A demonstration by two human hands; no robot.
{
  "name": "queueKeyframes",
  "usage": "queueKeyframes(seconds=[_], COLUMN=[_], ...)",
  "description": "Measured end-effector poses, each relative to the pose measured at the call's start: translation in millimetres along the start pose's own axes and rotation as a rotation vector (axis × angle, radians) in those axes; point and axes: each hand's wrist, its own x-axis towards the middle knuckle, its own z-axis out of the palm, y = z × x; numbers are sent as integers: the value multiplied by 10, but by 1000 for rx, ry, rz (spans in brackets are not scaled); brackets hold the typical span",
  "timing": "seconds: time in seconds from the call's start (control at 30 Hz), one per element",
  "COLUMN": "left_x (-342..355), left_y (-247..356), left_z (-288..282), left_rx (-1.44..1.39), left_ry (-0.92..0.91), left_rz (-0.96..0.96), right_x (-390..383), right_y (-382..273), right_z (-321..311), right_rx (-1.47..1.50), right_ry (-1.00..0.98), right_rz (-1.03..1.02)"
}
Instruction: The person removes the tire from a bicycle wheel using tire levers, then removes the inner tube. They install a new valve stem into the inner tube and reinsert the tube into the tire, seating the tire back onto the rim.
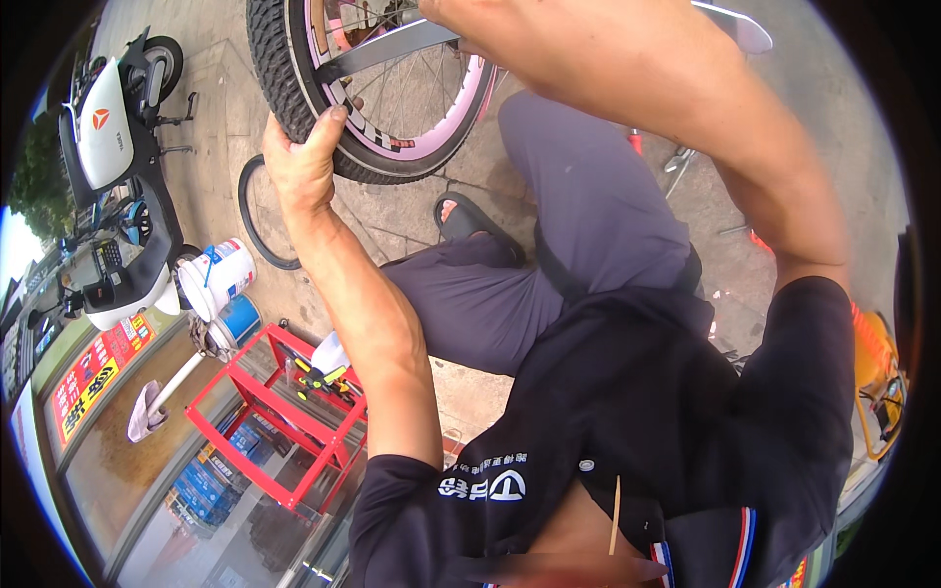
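My left hand [303, 165] grips the lower left of a bicycle wheel's knobbly black tire [277, 69], the thumb on its sidewall and the fingers behind the tread. The wheel has a pink rim [446, 122] and thin spokes. A flat grey metal bar [387, 51] crosses the wheel and reaches my right hand [446, 18] at the top edge. The frame edge cuts that hand off and its fingers are mostly hidden, so its grip is unclear. Beyond the right forearm, a flat silver piece [740, 29] sticks out; what it belongs to is hidden.
A black rubber ring [251, 220] lies on the paving beside my left forearm. Left of that arm stand a red metal frame rack [279, 416], a white bucket [223, 269] and a white scooter [103, 127]. Tools, including a wrench [678, 160], lie right of my knee.
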Motion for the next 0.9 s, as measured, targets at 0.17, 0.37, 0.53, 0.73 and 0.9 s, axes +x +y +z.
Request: queueKeyframes(seconds=[0.17,0.37,0.53,0.73,0.9], left_x=[59,31,23,-32,-144], left_y=[-49,-22,5,-52,-194], left_z=[-63,-79,-12,-78,-153], left_rx=[44,48,11,-140,-200], left_ry=[45,-41,-72,-179,-118], left_rz=[-4,-41,0,87,27], right_x=[-19,-210,-865,-1727,-1192], right_y=[194,398,482,273,-247], right_z=[-143,67,764,1349,1010], right_rx=[-236,80,291,533,1038], right_ry=[212,-90,-215,-347,-303], right_rz=[-86,190,589,845,707])
